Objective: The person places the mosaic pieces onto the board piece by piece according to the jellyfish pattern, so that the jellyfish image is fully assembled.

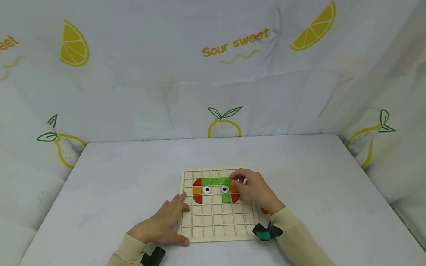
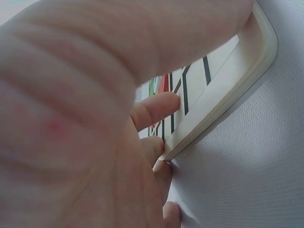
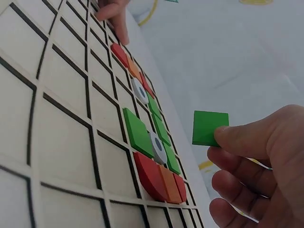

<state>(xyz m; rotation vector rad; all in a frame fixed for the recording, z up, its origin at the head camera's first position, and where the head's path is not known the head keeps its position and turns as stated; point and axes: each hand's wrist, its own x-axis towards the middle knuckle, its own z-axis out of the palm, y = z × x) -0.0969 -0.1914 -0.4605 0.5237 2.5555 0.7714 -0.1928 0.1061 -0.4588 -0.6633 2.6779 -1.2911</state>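
Note:
Between thumb and index finger, my right hand (image 1: 255,188) pinches a green square tile (image 3: 210,135) above the far part of a pale gridded board (image 1: 218,231). On the board lie several green tiles (image 1: 226,198), two white eye pieces (image 1: 206,189) with black pupils, orange squares (image 1: 197,190) and red rounded corner pieces (image 1: 197,199). The right fingers partly cover the right-hand pieces in the head view. My left hand (image 1: 164,221) rests at the board's left edge, fingers spread along it and thumb by the near left corner.
A red piece (image 1: 265,211) shows beside the board's right edge, mostly hidden by the right wrist. The white table (image 1: 122,175) extends around the board. Behind it hangs a white cloth (image 1: 144,78) with lemon prints. Dark bands (image 1: 153,257) sit on both wrists.

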